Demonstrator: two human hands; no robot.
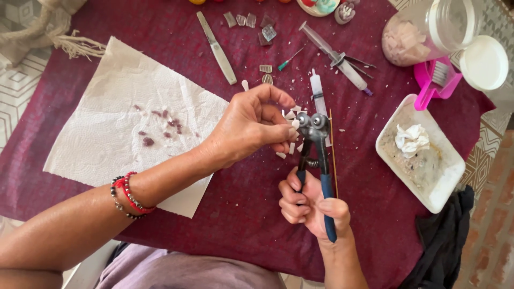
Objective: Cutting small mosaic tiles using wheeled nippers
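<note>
Here, nearest the camera, the right hand (312, 206) is wrapping closed around the blue-sleeved handles of the dark metal wheeled nippers (316, 155), holding them upright so the two small cutting wheels are pointing away and meeting the work. Just above, the left hand (251, 126) is pinching a small white tile chip (295, 124) between thumb and fingertips, feeding its edge into the wheels; the pinch is keeping the chip steady for the bite. White offcuts (292, 147) are lying scattered on the dark red cloth-covered table (241, 214) right under the wheels. To the left, a white paper towel (123, 128) is carrying a few purplish bits. Farther off, a white foam tray (447, 179), syringes (337, 56) and a clear plastic jar (423, 29) of pale pieces are waiting within reach.
</note>
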